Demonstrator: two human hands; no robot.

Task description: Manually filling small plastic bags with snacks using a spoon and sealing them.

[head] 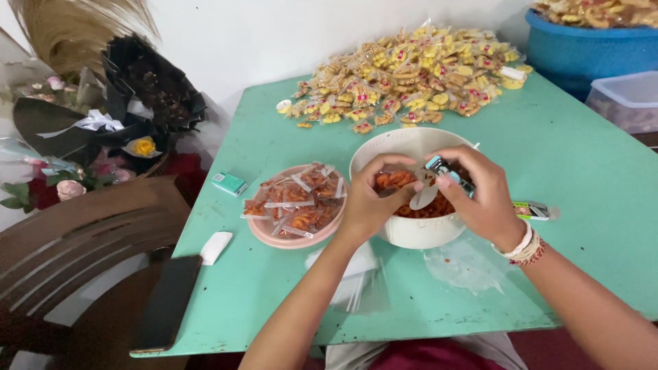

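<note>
The small clear bag [423, 196], pinched by the left hand [370, 203], is being filled over the white bowl [411, 229] near the table's [589, 164] front edge, while the right hand [480, 199] grips a blue lighter [449, 173], so sealing probably needs a steady flame.

Clear snack packets [411, 72] heaped behind bowl [411, 229]

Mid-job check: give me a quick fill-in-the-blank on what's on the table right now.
1. Both hands, left hand and right hand, work over the white ____ of orange snacks.
2. The pink plate holds small filled ____.
3. The dark phone lies at the table's ____ corner, nearest the wooden chair.
Missing words: bowl; packets; near left
</note>
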